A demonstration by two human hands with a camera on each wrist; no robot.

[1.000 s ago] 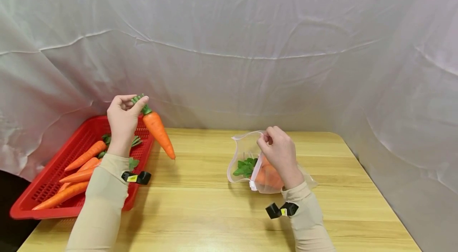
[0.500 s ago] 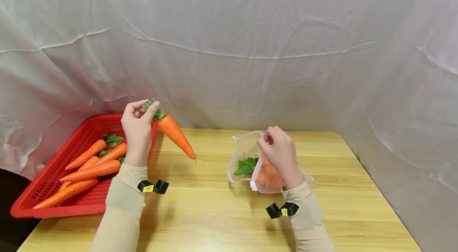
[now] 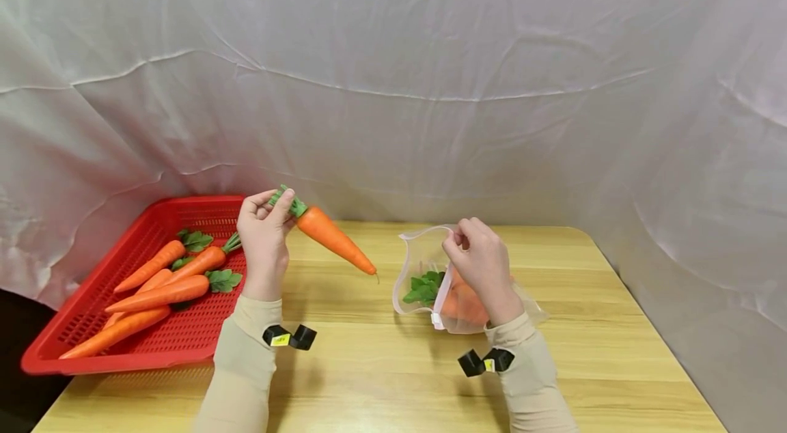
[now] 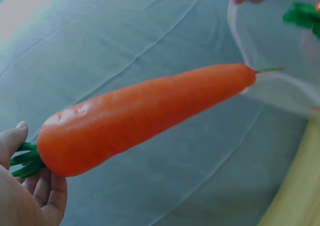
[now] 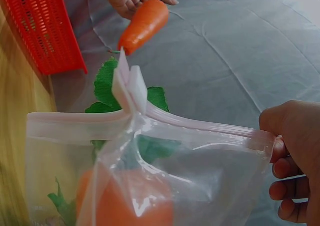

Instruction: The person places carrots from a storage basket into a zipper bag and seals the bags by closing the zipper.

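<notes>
My left hand [image 3: 264,238] pinches a carrot [image 3: 335,238] by its green stalks, above the table between basket and bag. The carrot slants down to the right, its thin tip toward the bag. My right hand [image 3: 482,262] pinches the top rim of a clear zip bag [image 3: 402,293], whose mouth gapes to the left. Inside the bag lie orange carrot flesh [image 5: 145,201] and green leaves [image 3: 424,288]. In the right wrist view the bag's white slider [image 5: 137,88] shows near the leaves.
A red plastic basket [image 3: 147,358] stands at the left of the wooden table [image 3: 369,371], with several carrots [image 3: 156,293] lying in it. Pale cloth [image 3: 393,78] hangs behind the table.
My left hand has carried the carrot rightward and slightly down, away from the basket toward the bag, and the carrot has tilted flatter. The right hand and bag have stayed in place.
</notes>
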